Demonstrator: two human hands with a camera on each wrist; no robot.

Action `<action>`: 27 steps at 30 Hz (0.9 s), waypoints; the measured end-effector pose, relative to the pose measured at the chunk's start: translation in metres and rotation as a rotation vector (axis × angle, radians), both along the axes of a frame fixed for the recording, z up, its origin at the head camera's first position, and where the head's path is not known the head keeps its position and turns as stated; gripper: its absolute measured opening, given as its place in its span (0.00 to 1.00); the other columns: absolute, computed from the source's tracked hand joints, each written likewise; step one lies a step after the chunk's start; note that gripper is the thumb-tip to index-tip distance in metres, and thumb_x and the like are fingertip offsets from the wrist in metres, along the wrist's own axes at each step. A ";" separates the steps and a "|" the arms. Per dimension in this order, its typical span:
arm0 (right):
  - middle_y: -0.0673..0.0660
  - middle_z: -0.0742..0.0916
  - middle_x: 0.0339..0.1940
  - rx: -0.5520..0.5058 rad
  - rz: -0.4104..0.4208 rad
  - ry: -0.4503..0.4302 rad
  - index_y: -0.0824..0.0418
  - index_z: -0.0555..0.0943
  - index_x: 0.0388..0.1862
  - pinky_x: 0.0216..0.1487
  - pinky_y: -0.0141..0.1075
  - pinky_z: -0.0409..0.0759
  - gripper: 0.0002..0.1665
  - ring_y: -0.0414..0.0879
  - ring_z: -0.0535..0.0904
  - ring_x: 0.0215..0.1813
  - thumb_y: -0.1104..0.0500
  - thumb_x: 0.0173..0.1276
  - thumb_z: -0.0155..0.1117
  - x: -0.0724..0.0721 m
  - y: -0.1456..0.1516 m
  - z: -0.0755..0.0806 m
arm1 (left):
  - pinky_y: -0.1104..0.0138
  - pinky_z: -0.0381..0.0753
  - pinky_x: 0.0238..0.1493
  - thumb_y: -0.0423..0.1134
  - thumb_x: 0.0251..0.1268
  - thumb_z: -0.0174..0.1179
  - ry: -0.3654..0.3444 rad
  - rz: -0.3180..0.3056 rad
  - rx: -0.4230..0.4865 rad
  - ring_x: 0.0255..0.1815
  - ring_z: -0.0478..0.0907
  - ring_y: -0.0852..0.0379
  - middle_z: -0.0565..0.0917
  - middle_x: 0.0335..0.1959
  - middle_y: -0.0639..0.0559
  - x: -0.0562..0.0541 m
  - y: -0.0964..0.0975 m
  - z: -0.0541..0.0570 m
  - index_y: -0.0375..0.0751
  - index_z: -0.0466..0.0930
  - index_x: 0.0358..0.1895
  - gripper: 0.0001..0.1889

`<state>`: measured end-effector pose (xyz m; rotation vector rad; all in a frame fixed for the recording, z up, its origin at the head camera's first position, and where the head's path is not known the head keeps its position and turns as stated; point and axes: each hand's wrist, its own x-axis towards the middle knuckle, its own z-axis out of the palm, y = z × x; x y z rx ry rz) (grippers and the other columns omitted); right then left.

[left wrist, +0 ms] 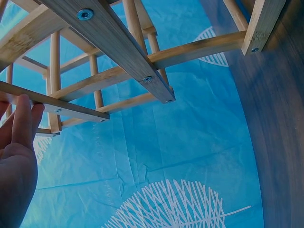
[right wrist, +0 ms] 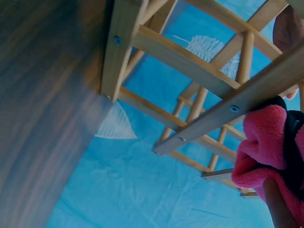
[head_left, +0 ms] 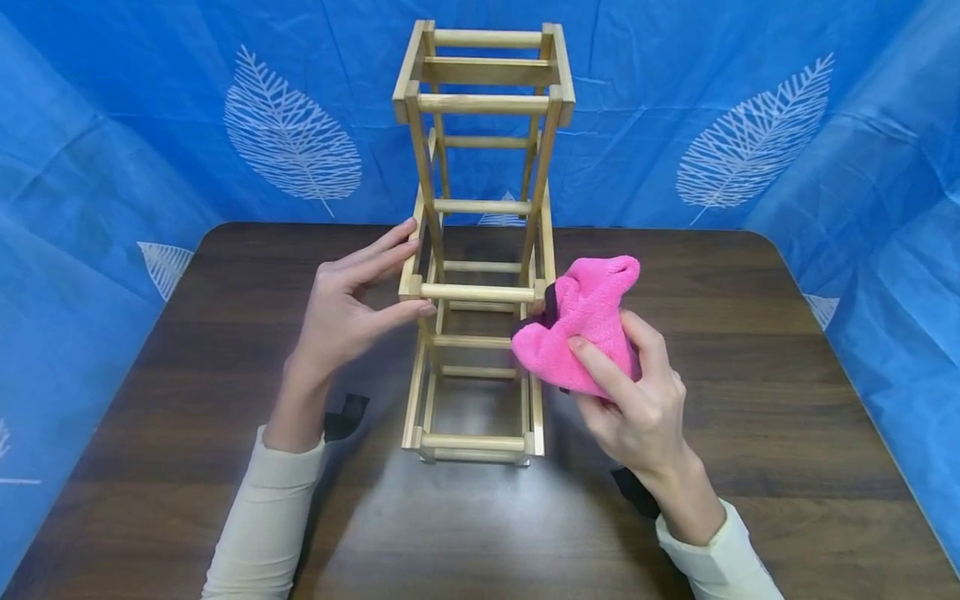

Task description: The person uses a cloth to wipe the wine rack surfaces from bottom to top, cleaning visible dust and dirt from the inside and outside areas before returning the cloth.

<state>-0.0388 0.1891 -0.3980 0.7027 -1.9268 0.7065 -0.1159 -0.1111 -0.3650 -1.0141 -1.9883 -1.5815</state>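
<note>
A tall wooden rack (head_left: pixel 483 292) of slats and round rods stands upright on the table. My left hand (head_left: pixel 352 292) holds its middle tier at the left side, fingers along the outer slat and thumb near the front rod. In the left wrist view the fingers (left wrist: pixel 23 121) touch a slat from outside. On the right, my right hand (head_left: pixel 637 400) grips a bunched pink cloth (head_left: pixel 581 329) with dark edging. The cloth lies against the right front corner of that same tier. In the right wrist view, the pink cloth (right wrist: pixel 266 142) meets the end of a slat.
The dark wood-grain table (head_left: pixel 750 375) extends to both sides of the rack. Behind and beside it hangs a blue sheet (head_left: pixel 637 108) with white leaf prints. Dark straps (head_left: pixel 348 417) show at both wrists.
</note>
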 end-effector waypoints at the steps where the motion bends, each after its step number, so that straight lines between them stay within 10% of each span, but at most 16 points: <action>1: 0.71 0.80 0.49 -0.012 0.000 0.005 0.60 0.86 0.42 0.33 0.59 0.84 0.16 0.63 0.78 0.43 0.49 0.69 0.61 -0.001 0.001 -0.002 | 0.58 0.76 0.60 0.12 0.36 0.73 -0.001 -0.001 0.001 0.63 0.75 0.44 0.75 0.65 0.38 0.000 0.000 0.000 0.22 0.76 0.58 0.36; 27: 0.63 0.77 0.59 0.350 0.125 -0.606 0.57 0.83 0.58 0.32 0.38 0.84 0.34 0.51 0.79 0.41 0.70 0.50 0.75 -0.001 0.028 0.005 | 0.58 0.76 0.60 0.18 0.42 0.75 -0.019 0.003 0.022 0.64 0.74 0.43 0.75 0.65 0.40 0.001 0.001 0.001 0.25 0.78 0.58 0.33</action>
